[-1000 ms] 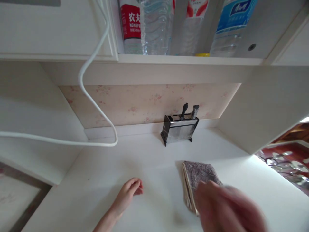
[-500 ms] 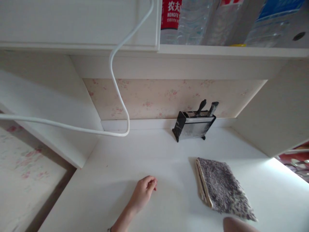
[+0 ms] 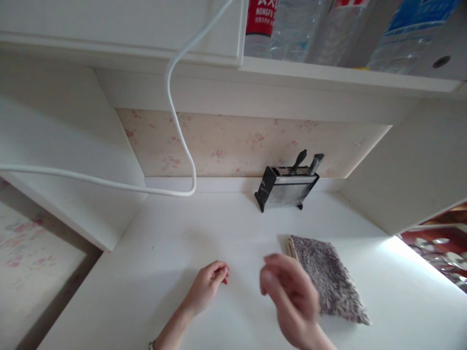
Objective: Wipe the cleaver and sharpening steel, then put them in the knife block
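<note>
My left hand (image 3: 207,286) rests on the white countertop (image 3: 175,228), its fingers curled into a loose fist with no object showing in them. To its right, my right hand (image 3: 290,296) hangs over the counter, slightly blurred, fingers bent inward and thumb close to the index finger; nothing shows in its grasp. Partly behind the right hand lies a folded shaggy grey-brown towel (image 3: 330,277) with a beige edge. The right hand covers part of the towel's left side.
A black and silver knife block (image 3: 290,189) with two black handles stands against the flowered wall. Bottles (image 3: 295,31) fill the shelf above. A white cable (image 3: 175,116) dangles in front. Side panels bound the counter; several shiny items (image 3: 438,248) show beyond the right one.
My right hand has come up from the bottom edge and moved left, in front of the towel. The left hand keeps its curled pose. The whole view has shifted and tilted slightly.
</note>
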The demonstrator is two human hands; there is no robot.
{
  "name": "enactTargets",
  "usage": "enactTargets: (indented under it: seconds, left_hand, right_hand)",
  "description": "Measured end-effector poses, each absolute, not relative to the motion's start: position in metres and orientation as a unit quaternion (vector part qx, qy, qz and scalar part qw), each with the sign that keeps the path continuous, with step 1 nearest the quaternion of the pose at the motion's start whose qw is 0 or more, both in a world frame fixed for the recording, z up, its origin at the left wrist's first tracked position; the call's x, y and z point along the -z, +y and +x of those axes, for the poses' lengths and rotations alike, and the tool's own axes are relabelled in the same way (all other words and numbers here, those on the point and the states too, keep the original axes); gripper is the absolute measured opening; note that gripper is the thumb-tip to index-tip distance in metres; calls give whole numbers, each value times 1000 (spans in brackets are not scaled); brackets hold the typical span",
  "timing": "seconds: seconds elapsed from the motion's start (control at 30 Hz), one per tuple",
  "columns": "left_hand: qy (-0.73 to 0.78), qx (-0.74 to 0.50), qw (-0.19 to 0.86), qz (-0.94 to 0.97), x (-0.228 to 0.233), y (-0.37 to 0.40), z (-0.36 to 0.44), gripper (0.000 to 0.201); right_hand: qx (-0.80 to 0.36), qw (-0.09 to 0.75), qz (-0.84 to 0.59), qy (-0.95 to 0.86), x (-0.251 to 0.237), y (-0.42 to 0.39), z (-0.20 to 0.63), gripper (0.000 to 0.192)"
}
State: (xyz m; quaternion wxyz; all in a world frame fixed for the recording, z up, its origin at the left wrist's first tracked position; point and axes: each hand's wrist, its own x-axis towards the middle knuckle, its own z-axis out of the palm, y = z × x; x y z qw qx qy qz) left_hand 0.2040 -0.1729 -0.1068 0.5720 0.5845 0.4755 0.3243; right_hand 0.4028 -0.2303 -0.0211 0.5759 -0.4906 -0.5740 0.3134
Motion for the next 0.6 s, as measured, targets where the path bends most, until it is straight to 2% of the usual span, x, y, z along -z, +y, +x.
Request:
enactTargets:
  seconds: [0.1,0.3,0.6]
  left_hand:
    - [484,-316,569,585,109,-170,205,34]
    - [488,-316,563,588,109,-169,206,33]
    - [499,-312,556,586,107,-168,208,35]
  right_hand:
    - [-401,459,-514,-603,57,-190,389,26]
    - [-374,387,-562,-628,135,-176,382,27]
    - [-330,346,-559,-678,130,-180,382,20]
